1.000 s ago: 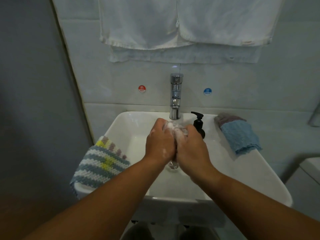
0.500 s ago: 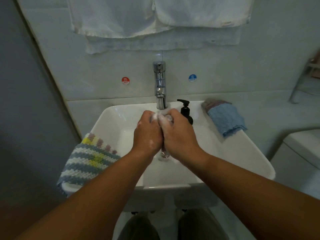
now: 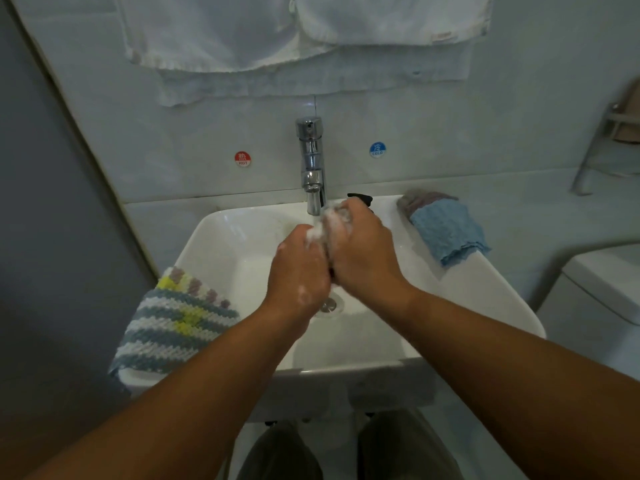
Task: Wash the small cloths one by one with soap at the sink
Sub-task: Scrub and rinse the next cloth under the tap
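White foam covers the small cloth (image 3: 327,230) that both hands squeeze together above the sink (image 3: 485,289). The left hand (image 3: 299,271) has its fingers curled round the nearer part of this cloth, and the right hand (image 3: 363,251), a little farther from the person, grips the farther part. The two hands touch each other along their inner sides. Just beyond the fingers of the right hand stands the chrome tap (image 3: 312,164), with its spout close over the foamy cloth. The black top of a soap pump (image 3: 360,197) shows behind the right hand's knuckles. Below the wrists, in the bottom of the basin, is the drain (image 3: 330,304). Well to the left of the left hand, a striped knitted cloth (image 3: 176,323) in blue-grey, white and yellow lies over the sink's rim. To the right of the right hand, apart from it, a blue cloth (image 3: 446,230) lies on the rim, partly upon a grey cloth (image 3: 415,199). On the wall beyond the hands are a red sticker (image 3: 242,158) and a blue sticker (image 3: 377,149), one at each side of the tap, and white towels (image 3: 242,36) hang higher up.
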`<move>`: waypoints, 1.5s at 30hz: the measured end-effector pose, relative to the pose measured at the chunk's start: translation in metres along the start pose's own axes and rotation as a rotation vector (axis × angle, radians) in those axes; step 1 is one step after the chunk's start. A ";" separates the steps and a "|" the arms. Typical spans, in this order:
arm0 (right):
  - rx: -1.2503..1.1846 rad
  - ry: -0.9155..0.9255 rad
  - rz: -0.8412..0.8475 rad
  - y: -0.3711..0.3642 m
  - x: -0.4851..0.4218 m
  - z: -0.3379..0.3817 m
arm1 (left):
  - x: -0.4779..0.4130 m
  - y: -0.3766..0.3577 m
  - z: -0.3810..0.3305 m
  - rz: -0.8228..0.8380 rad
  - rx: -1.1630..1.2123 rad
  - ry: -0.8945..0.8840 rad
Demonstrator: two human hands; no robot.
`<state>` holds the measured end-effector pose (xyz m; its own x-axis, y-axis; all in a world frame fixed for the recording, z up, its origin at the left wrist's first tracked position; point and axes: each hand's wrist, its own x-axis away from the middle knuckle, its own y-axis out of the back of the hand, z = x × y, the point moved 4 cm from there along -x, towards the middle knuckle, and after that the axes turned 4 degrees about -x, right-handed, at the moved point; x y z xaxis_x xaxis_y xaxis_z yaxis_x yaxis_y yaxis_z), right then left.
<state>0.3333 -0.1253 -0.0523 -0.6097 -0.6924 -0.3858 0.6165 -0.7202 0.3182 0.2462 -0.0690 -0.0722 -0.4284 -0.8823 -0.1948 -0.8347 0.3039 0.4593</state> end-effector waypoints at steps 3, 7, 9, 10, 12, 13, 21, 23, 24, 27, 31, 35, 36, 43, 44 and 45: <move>0.005 -0.143 -0.004 0.002 -0.009 -0.013 | 0.009 0.002 -0.011 0.014 0.117 -0.049; 0.027 -0.115 0.122 -0.012 0.014 -0.010 | -0.007 0.014 -0.008 -0.117 0.049 0.002; -0.036 -0.051 0.108 -0.011 0.019 0.000 | -0.008 0.014 -0.005 -0.127 0.036 0.055; -0.043 -0.009 0.071 -0.008 0.015 0.002 | -0.005 0.011 -0.004 -0.096 0.052 0.062; -0.007 -0.013 -0.004 -0.002 -0.001 -0.001 | 0.005 0.003 -0.006 -0.019 0.082 0.033; 0.000 -0.066 -0.011 0.001 -0.006 -0.005 | 0.011 0.001 -0.008 -0.003 0.073 -0.010; 0.020 -0.073 0.167 -0.011 0.027 -0.003 | -0.006 0.017 0.007 -0.160 -0.002 -0.046; 0.004 0.015 0.102 -0.007 0.015 0.002 | -0.001 0.010 0.007 -0.083 0.002 -0.041; 0.023 0.019 0.062 -0.005 0.006 -0.002 | 0.003 0.006 0.007 -0.041 0.033 -0.042; 0.142 -0.066 0.010 -0.004 -0.011 -0.020 | 0.008 0.004 0.001 -0.029 0.028 -0.111; 0.107 -0.108 0.125 -0.017 0.012 -0.025 | -0.004 0.015 0.004 -0.151 0.039 -0.070; 0.002 0.025 0.120 -0.015 0.020 -0.009 | -0.007 0.014 0.008 -0.132 0.010 -0.031; 0.000 0.055 0.089 -0.011 0.013 -0.008 | -0.003 0.010 0.006 -0.092 0.000 -0.058; -0.103 -0.060 -0.043 0.004 -0.010 -0.018 | -0.004 0.012 0.004 -0.025 0.068 -0.140; -0.153 -0.069 -0.044 0.004 -0.008 -0.018 | -0.005 0.014 0.009 -0.043 0.087 -0.087; -0.198 -0.071 -0.046 0.005 -0.007 -0.019 | -0.005 0.015 0.014 -0.044 0.120 -0.016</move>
<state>0.3502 -0.1230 -0.0644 -0.6687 -0.6654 -0.3319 0.6688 -0.7333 0.1226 0.2315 -0.0552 -0.0763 -0.3955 -0.8902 -0.2262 -0.8876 0.3071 0.3433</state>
